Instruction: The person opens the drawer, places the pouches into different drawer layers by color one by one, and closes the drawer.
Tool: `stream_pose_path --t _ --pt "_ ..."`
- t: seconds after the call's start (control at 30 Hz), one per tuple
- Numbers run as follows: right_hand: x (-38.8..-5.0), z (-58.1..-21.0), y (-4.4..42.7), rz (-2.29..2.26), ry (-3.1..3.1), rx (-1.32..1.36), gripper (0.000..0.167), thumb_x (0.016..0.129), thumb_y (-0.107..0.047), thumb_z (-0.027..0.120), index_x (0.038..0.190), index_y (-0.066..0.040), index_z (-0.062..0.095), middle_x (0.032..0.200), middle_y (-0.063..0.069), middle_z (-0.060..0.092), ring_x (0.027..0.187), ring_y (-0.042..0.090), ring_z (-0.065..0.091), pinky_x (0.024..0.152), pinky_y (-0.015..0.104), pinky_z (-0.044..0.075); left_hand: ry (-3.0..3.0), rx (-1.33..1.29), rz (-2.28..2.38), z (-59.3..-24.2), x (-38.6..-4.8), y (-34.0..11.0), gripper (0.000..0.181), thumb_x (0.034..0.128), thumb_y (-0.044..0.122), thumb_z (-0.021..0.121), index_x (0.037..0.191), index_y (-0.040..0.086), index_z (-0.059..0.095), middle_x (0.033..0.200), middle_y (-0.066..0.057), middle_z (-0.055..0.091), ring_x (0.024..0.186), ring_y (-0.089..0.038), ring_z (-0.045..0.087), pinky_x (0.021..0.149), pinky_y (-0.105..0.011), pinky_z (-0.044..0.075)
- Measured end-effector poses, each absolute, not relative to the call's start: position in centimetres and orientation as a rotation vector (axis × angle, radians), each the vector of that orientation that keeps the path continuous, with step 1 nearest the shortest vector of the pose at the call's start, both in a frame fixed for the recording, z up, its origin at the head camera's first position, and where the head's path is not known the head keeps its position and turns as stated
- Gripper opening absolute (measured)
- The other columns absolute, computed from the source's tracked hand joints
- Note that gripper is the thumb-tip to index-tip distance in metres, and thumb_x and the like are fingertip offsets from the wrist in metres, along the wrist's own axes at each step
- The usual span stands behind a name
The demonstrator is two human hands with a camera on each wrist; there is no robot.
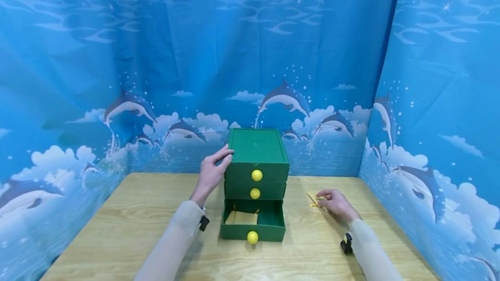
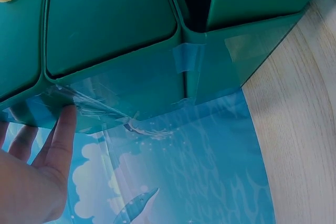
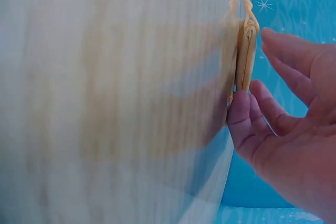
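Note:
A green drawer cabinet (image 1: pixel 255 146) with yellow knobs stands on the table; its bottom drawer (image 1: pixel 269 233) is pulled out. Inside that drawer, toward the left, lies a beige drawstring pouch (image 1: pixel 242 218). My left hand (image 1: pixel 212 171) rests on the cabinet's upper left side, and the left wrist view shows its extended fingers (image 2: pixel 64 137) touching the side wall. On the table to the right is another small beige drawstring pouch (image 3: pixel 245 59) with yellow cord. My right hand (image 1: pixel 337 203) is over it, fingertips (image 3: pixel 240 106) at one end, thumb slightly apart from it.
The wooden table (image 1: pixel 156 237) reaches back to a blue curtain (image 1: pixel 187 55) printed with dolphins, which also hangs along both sides. The pulled-out drawer projects toward the front of the table. The cabinet's upper two drawers are closed.

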State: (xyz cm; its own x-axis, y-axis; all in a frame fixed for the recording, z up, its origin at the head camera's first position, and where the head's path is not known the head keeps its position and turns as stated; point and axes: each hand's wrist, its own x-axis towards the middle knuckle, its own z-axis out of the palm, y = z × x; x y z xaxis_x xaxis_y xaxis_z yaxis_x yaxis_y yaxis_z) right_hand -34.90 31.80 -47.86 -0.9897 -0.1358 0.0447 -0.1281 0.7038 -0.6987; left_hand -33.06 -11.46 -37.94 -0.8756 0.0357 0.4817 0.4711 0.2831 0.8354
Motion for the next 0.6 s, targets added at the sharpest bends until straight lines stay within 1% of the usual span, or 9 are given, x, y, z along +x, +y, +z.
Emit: stream_pose_path --t 0.03,0.1,0.2,0.3,0.4,0.5,0.6 --pt "-34.93 -47.87 31.81 -1.178 2.891 -0.222 0.030 0.088 -0.008 0.069 0.115 0.004 0.066 0.122 0.026 0.063 0.113 0.042 0.057 0.094 0.051 0.049 -2.190 -0.455 -1.618 -37.95 -33.06 -11.44 0.036 0.0980 0.044 0.057 0.127 0.024 0.067 0.150 0.004 0.048 0.139 -0.020 0.044 0.108 -0.051 0.043" --pt "-34.97 -47.91 31.81 -1.156 2.893 -0.241 0.028 0.088 -0.008 0.068 0.114 0.004 0.067 0.124 0.027 0.062 0.119 0.047 0.053 0.101 0.058 0.043 -2.189 -0.454 -1.617 -37.95 -33.10 -11.42 0.037 0.0979 0.045 0.057 0.126 0.024 0.067 0.150 0.004 0.048 0.139 -0.020 0.044 0.108 -0.051 0.043" --pt "-35.07 -48.01 31.84 -1.098 2.916 -0.277 0.025 0.088 -0.008 0.068 0.111 0.002 0.069 0.126 0.028 0.061 0.123 0.050 0.050 0.103 0.064 0.038 -2.188 -0.452 -1.613 -37.92 -33.15 -11.37 0.038 0.0979 0.046 0.057 0.127 0.024 0.067 0.150 0.003 0.048 0.139 -0.020 0.044 0.107 -0.051 0.043" --pt "-35.15 -48.16 31.91 -1.056 2.940 -0.281 0.022 0.086 -0.008 0.070 0.107 -0.001 0.071 0.127 0.027 0.061 0.122 0.050 0.050 0.102 0.065 0.038 -2.186 -0.456 -1.614 -37.92 -33.17 -11.37 0.038 0.0979 0.046 0.056 0.127 0.023 0.067 0.150 0.001 0.048 0.139 -0.021 0.044 0.108 -0.052 0.043" --pt "-35.19 -48.24 31.99 -1.038 2.949 -0.282 0.023 0.084 -0.008 0.072 0.106 -0.002 0.072 0.126 0.028 0.061 0.120 0.050 0.052 0.101 0.064 0.039 -2.184 -0.454 -1.618 -37.99 -33.18 -11.41 0.038 0.0979 0.045 0.057 0.127 0.024 0.067 0.150 0.001 0.048 0.141 -0.021 0.042 0.108 -0.052 0.042" --pt "-35.16 -48.26 32.01 -1.042 2.942 -0.272 0.027 0.081 -0.007 0.075 0.107 -0.001 0.072 0.123 0.027 0.063 0.113 0.046 0.057 0.098 0.060 0.043 -2.185 -0.453 -1.622 -38.04 -33.19 -11.47 0.037 0.0980 0.045 0.057 0.127 0.024 0.067 0.150 0.002 0.048 0.141 -0.020 0.041 0.109 -0.051 0.042" --pt "-35.07 -48.23 31.95 -1.070 2.922 -0.266 0.030 0.079 -0.006 0.078 0.107 -0.001 0.072 0.118 0.024 0.067 0.105 0.037 0.061 0.094 0.054 0.047 -2.181 -0.463 -1.625 -38.04 -33.25 -11.52 0.037 0.0981 0.045 0.057 0.127 0.023 0.067 0.150 0.001 0.048 0.141 -0.020 0.041 0.109 -0.051 0.042"
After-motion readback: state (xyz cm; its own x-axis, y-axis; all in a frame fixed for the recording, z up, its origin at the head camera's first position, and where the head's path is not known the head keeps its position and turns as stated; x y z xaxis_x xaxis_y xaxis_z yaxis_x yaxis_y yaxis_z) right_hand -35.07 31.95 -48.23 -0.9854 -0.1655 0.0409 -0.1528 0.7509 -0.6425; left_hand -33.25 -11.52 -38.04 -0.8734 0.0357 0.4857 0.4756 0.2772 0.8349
